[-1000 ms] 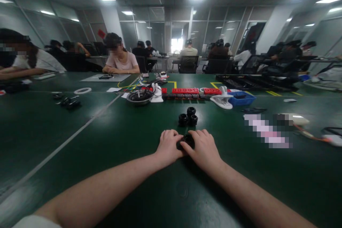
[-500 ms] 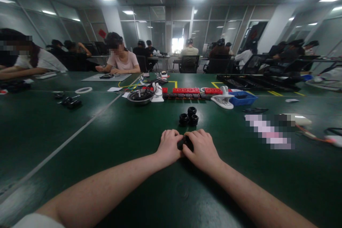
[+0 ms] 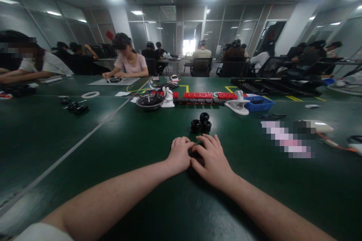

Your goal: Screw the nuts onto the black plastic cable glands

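Note:
My left hand [image 3: 180,153] has its fingers wrapped round a dark part [image 3: 195,154], which is mostly hidden between my two hands. On the part's right side, my right hand [image 3: 212,158] has its fingers apart, with the thumb and fingertips close to it or touching it. Just beyond my hands, three black ring-shaped parts [image 3: 204,117] stand together on the green table [image 3: 141,131].
A metal bowl [image 3: 149,108] with black items, white clamp-like stands [image 3: 239,104], red blocks [image 3: 198,95] and a blue bin [image 3: 260,104] line the table's middle. Black parts [image 3: 77,107] and a white ring [image 3: 90,94] lie left. A person [image 3: 131,64] sits across.
My right hand's fingers have spread and lifted somewhat off the dark part. My left hand stays in nearly the same pose. The view has shifted slightly.

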Action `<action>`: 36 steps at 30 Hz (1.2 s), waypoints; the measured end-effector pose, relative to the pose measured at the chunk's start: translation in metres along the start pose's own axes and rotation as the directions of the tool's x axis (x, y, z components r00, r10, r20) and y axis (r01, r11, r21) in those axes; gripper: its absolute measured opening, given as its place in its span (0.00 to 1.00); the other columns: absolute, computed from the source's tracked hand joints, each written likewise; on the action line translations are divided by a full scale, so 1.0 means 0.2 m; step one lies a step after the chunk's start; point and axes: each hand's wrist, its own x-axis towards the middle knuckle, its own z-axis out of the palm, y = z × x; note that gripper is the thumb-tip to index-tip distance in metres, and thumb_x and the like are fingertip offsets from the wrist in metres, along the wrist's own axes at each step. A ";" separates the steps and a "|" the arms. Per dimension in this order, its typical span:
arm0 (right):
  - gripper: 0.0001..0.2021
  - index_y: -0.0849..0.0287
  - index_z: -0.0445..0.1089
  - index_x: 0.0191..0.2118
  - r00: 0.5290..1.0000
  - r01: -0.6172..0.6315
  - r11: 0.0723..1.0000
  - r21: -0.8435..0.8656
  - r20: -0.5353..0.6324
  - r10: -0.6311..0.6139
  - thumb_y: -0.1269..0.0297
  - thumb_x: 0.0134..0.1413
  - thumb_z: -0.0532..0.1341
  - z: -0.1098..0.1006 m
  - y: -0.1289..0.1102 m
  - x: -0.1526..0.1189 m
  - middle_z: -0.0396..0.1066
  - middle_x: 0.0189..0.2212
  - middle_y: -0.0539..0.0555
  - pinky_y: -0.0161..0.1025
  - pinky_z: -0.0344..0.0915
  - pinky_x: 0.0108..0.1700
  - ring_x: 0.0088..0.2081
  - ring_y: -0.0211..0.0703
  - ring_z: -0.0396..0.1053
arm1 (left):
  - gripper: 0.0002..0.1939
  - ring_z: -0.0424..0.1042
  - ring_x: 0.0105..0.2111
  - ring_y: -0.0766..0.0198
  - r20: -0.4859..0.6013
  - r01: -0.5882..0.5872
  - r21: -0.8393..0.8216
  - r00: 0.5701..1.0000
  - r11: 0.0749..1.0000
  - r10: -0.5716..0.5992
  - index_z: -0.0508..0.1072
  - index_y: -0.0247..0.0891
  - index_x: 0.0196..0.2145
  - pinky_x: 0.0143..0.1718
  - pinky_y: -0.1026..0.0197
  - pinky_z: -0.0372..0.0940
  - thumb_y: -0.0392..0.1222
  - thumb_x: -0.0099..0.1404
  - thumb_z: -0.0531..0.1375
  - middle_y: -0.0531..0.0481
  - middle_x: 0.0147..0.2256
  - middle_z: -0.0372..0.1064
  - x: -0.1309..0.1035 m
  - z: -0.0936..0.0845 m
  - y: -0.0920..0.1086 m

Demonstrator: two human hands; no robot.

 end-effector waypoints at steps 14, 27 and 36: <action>0.08 0.55 0.71 0.26 0.998 -0.002 1.000 0.012 0.055 0.001 0.64 0.47 0.54 -0.06 0.03 -0.04 0.61 0.48 0.54 0.60 0.38 0.55 0.55 0.53 0.49 | 0.18 0.58 0.39 0.57 -0.051 0.006 -0.009 0.999 1.000 -0.006 0.70 0.44 0.37 0.44 0.54 0.55 0.49 0.46 0.62 0.50 0.36 0.60 0.00 0.02 -0.03; 0.14 0.56 0.72 0.22 0.996 -0.065 0.995 -0.081 0.053 0.069 0.59 0.50 0.53 -0.08 0.06 -0.02 0.63 0.46 0.56 0.59 0.39 0.54 0.53 0.53 0.51 | 0.23 0.58 0.40 0.57 -0.049 -0.001 -0.011 0.999 1.000 0.001 0.70 0.42 0.36 0.43 0.54 0.55 0.56 0.44 0.62 0.50 0.36 0.59 0.00 0.01 -0.03; 0.15 0.60 0.70 0.24 0.991 -0.116 0.980 -0.159 0.048 0.125 0.55 0.50 0.54 -0.07 0.09 -0.01 0.61 0.47 0.60 0.58 0.43 0.53 0.52 0.54 0.53 | 0.25 0.58 0.40 0.56 -0.057 -0.013 -0.040 0.998 0.999 0.010 0.70 0.41 0.36 0.43 0.54 0.55 0.59 0.44 0.61 0.49 0.37 0.59 -0.01 0.01 -0.03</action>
